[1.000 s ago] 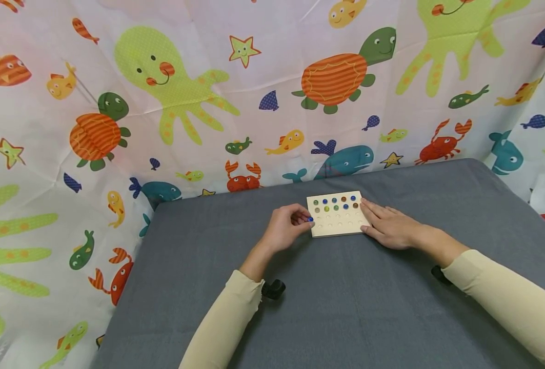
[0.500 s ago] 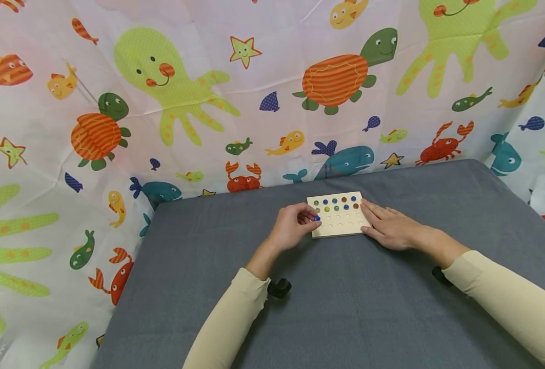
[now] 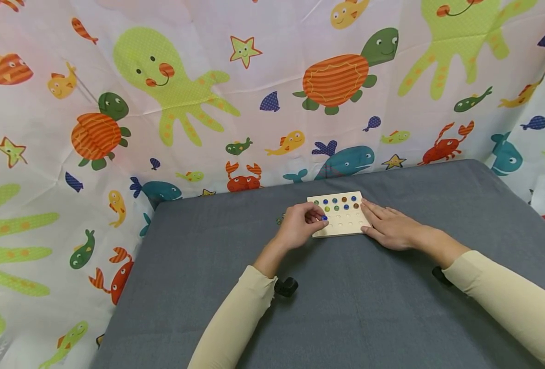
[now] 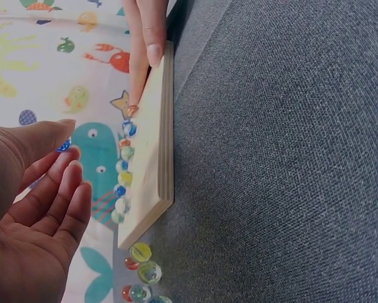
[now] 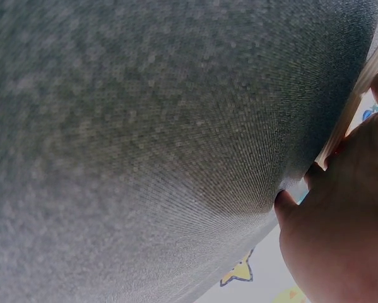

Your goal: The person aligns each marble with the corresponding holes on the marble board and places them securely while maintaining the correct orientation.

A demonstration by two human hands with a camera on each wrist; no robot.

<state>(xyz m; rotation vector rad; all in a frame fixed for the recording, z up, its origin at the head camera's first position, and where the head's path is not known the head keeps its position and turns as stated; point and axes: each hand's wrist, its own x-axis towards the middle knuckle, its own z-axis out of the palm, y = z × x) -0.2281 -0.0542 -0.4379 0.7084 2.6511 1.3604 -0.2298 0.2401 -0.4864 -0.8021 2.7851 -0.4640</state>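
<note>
A pale wooden board (image 3: 341, 229) with rows of round hollows lies on the grey cloth. Glass marbles (image 3: 337, 208) in blue, green, yellow and brown sit in its two far rows; the nearer hollows that show hold none. Between thumb and fingertips my left hand (image 3: 298, 225) pinches a blue marble (image 3: 324, 218) above the board's left part, hiding some hollows. The left wrist view shows that blue marble (image 4: 64, 146) clear of the wood. My right hand (image 3: 389, 227) rests at the board's right end, fingers fairly straight, fingertips and thumb touching its edge.
Several loose marbles (image 4: 149, 273) lie on the cloth off the board's left end, mostly behind my left hand in the head view. A curtain (image 3: 198, 169) printed with sea animals hangs along the table's back and left.
My left hand has moved right with the blue marble, from the board's left edge to over its surface. Loose marbles have come into sight behind it. The right hand stays put.
</note>
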